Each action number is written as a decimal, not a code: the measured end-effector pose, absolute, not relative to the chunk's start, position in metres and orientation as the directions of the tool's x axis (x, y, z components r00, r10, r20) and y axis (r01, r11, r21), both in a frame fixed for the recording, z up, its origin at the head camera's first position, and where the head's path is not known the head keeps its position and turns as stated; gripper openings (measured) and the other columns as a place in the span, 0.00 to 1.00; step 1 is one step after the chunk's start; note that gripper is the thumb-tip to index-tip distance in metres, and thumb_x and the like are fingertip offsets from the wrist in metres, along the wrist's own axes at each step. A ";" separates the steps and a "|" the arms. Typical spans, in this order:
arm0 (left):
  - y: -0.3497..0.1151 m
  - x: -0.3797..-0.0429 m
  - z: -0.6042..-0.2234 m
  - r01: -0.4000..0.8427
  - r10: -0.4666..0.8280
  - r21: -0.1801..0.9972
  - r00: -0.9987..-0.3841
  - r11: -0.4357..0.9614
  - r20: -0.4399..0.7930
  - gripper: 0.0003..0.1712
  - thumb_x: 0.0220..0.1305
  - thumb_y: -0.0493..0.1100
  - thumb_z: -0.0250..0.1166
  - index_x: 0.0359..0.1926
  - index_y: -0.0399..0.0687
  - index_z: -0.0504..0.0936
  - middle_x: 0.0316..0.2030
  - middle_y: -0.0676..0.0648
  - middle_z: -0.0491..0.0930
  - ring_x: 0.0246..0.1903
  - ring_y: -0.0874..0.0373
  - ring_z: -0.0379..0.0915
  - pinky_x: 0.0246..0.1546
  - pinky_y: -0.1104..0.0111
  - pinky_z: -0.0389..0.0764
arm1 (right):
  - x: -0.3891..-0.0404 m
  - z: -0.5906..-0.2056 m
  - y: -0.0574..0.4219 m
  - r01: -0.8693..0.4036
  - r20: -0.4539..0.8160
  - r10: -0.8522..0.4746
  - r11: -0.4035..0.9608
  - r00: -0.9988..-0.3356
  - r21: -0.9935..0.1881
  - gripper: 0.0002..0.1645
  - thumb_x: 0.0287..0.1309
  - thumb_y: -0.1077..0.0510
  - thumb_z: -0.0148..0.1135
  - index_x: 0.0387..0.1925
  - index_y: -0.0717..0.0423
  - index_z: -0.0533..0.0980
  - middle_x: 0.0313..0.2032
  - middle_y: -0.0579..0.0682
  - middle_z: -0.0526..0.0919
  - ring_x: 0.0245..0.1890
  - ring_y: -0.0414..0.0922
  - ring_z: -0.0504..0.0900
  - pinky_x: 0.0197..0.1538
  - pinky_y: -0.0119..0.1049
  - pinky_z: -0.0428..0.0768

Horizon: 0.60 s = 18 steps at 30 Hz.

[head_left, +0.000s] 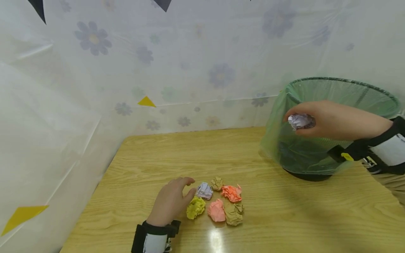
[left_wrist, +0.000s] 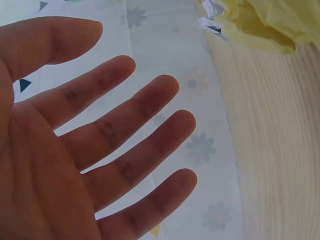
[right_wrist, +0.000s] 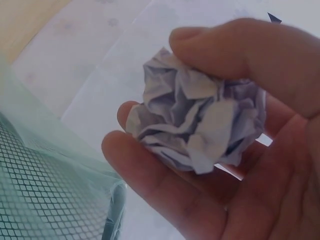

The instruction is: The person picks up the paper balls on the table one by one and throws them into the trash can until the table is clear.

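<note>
In the head view my right hand (head_left: 332, 119) holds a crumpled white paper ball (head_left: 302, 121) in front of the green-lined mesh wastebasket (head_left: 272, 130). The right wrist view shows that paper ball (right_wrist: 200, 120) between thumb and curled fingers, near the basket's rim (right_wrist: 116, 205). My left hand (head_left: 171, 202) is beside the cluster of paper balls, fingers spread and relaxed, holding nothing. Nearest to it are a yellow ball (head_left: 195, 208) and a pale lilac ball (head_left: 205, 190). Two brown balls, an orange ball (head_left: 232, 193) and a pink ball (head_left: 217, 211) lie close by.
The wooden table (head_left: 158, 154) reaches back to a wall covered with flower-printed plastic sheeting (head_left: 190, 63). More sheeting hangs on the left side. The wastebasket stands at the table's right rear, its plastic liner draped over the outside.
</note>
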<state>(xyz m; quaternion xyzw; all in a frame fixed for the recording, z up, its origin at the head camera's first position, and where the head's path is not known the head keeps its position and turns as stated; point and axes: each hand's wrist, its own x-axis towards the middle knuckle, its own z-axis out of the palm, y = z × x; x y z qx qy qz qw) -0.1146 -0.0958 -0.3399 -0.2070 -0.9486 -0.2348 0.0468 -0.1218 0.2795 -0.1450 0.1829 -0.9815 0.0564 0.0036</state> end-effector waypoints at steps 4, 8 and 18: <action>-0.095 -0.115 -0.340 0.416 0.371 0.425 -0.909 0.804 0.187 0.15 0.61 0.49 0.62 0.47 0.50 0.81 0.40 0.50 0.81 0.41 0.53 0.76 0.36 0.60 0.77 | -0.122 -0.144 0.283 -0.355 0.040 -0.353 0.931 -0.935 -0.080 0.25 0.52 0.61 0.66 0.53 0.52 0.73 0.43 0.51 0.76 0.32 0.39 0.75 0.27 0.33 0.73; -0.095 -0.115 -0.340 0.416 0.372 0.428 -0.909 0.802 0.186 0.15 0.61 0.49 0.62 0.47 0.50 0.81 0.40 0.50 0.81 0.41 0.53 0.76 0.36 0.60 0.77 | -0.123 -0.143 0.285 -0.352 0.047 -0.349 0.934 -0.936 -0.066 0.25 0.52 0.61 0.66 0.53 0.52 0.73 0.43 0.51 0.77 0.30 0.39 0.75 0.25 0.33 0.72; -0.095 -0.115 -0.341 0.421 0.378 0.430 -0.907 0.799 0.187 0.16 0.61 0.49 0.62 0.47 0.49 0.81 0.40 0.50 0.81 0.40 0.53 0.76 0.36 0.60 0.77 | -0.122 -0.140 0.286 -0.343 0.052 -0.341 0.938 -0.939 -0.048 0.25 0.52 0.61 0.66 0.54 0.53 0.73 0.42 0.51 0.77 0.31 0.39 0.75 0.25 0.33 0.72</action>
